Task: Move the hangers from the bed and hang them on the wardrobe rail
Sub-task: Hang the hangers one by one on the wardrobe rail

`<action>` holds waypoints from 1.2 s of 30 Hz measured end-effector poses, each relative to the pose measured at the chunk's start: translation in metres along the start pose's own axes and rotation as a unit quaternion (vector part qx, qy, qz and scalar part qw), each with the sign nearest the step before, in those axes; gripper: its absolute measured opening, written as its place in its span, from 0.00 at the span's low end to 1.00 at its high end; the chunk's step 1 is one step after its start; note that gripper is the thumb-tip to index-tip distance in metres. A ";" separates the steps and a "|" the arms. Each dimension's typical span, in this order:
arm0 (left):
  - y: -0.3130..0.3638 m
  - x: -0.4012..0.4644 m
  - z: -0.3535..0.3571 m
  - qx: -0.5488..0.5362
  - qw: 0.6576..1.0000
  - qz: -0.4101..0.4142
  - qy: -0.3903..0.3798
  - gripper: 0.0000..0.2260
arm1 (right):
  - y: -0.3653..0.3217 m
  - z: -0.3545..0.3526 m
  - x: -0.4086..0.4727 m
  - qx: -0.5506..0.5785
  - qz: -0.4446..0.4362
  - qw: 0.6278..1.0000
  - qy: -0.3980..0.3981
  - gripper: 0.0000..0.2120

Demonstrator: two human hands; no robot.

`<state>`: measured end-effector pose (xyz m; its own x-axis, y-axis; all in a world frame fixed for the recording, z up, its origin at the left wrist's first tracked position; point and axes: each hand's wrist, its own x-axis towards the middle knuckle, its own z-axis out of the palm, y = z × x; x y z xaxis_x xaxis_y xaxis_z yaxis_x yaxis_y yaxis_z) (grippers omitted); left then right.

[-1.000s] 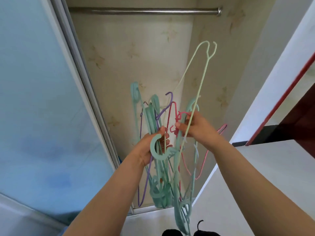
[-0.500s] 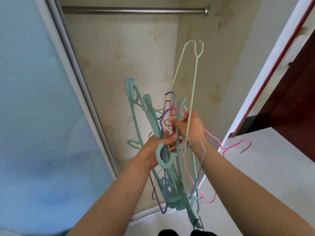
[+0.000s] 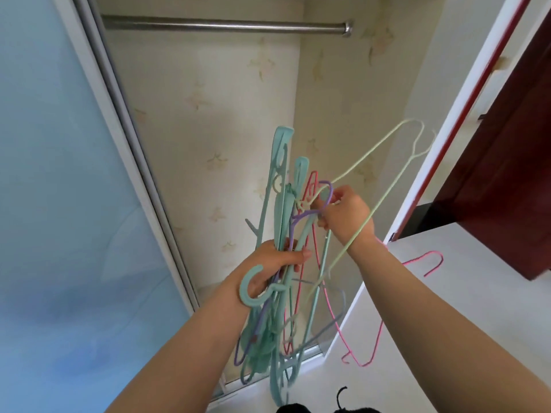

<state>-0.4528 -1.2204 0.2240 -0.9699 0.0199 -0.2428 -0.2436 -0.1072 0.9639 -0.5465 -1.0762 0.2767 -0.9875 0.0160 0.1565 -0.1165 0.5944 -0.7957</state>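
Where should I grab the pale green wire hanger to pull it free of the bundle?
Probably by its long bare arm, coming from the right. That arm sticks out up and right, clear of the bundle the left hand grips. The right hand already pinches near its hook, where wires cross.

I see a wardrobe interior lined with cream wallpaper [image 3: 208, 114] printed with faint leaf shapes. A frosted blue sliding door [image 3: 53, 174] in a grey metal frame [image 3: 125, 120] fills my left. To my right, a white panel [image 3: 465, 293] meets a dark red-brown wooden door [image 3: 507, 162] with red edging. Daylight is soft and even.
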 end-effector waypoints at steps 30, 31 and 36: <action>-0.023 0.000 -0.027 -0.348 0.935 -0.017 -0.061 0.05 | -0.007 -0.021 -0.018 0.387 0.079 0.887 -0.240 0.07; -0.023 0.000 -0.026 -0.344 0.937 -0.014 -0.054 0.04 | -0.005 -0.018 -0.022 0.349 0.079 0.900 -0.251 0.10; -0.014 0.001 -0.032 -0.285 0.958 0.005 -0.034 0.13 | 0.011 -0.025 -0.025 0.281 0.067 0.914 -0.284 0.19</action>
<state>-0.4501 -1.2504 0.2068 -0.9752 0.0775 -0.2073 -0.2088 -0.6328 0.7456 -0.5209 -1.0495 0.2786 -0.8735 -0.4576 -0.1663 0.1313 0.1074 -0.9855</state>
